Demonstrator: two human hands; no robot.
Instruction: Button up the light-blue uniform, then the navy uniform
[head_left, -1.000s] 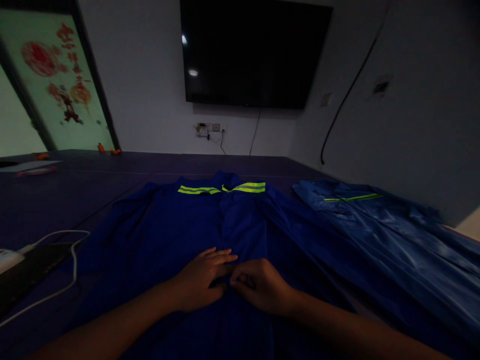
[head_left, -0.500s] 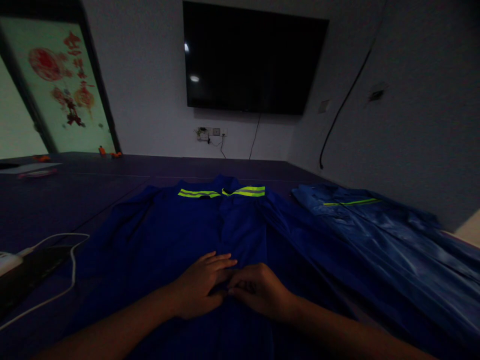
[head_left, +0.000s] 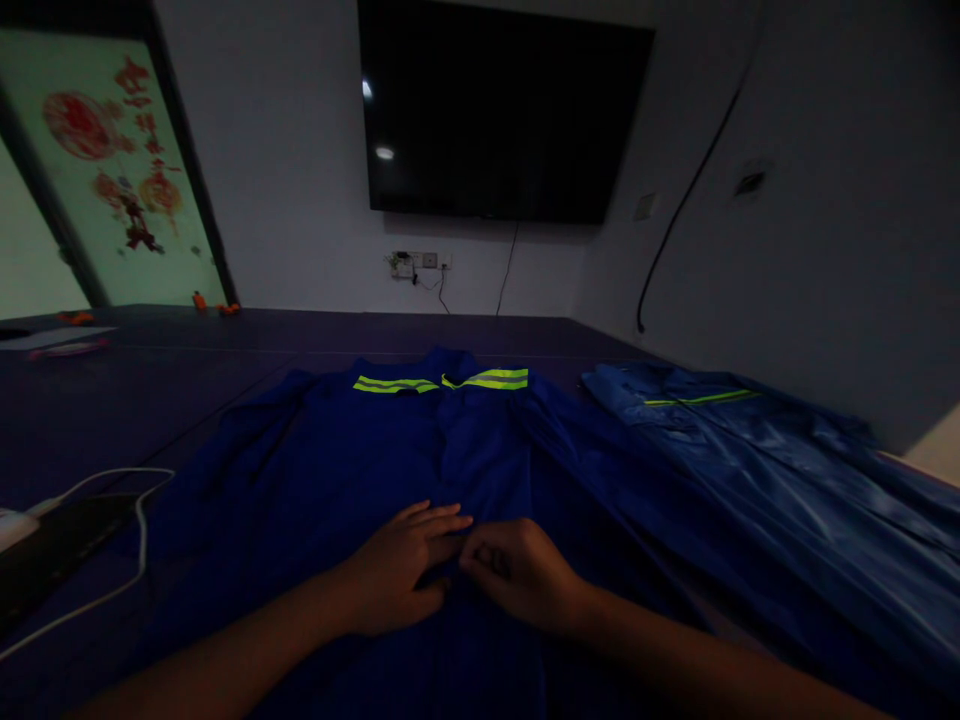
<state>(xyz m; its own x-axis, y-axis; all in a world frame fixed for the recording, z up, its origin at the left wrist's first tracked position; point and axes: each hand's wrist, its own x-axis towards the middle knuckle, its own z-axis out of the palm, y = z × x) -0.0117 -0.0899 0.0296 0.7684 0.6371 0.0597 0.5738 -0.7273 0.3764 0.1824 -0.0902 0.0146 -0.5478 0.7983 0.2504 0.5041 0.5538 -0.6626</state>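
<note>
A blue work jacket point(head_left: 360, 450) with yellow reflective stripes lies spread front-up on a dark table point(head_left: 112, 390). Both my hands meet on its front placket near the hem. My left hand point(head_left: 401, 575) lies on the cloth with fingers stretched toward the placket, thumb underneath, pinching the fabric edge. My right hand point(head_left: 517, 580) is curled, fingertips pressed together on the same edge; what they pinch is too small and dark to name.
A second blue jacket point(head_left: 757, 470) lies to the right along the wall. A white cable point(head_left: 112, 480) and a dark flat device point(head_left: 52, 545) sit at the left. A wall screen point(head_left: 502, 110) hangs ahead, with sockets below it.
Both hands stay on the same spot of the placket; only the fingertips shift slightly. The view has tilted a little.
</note>
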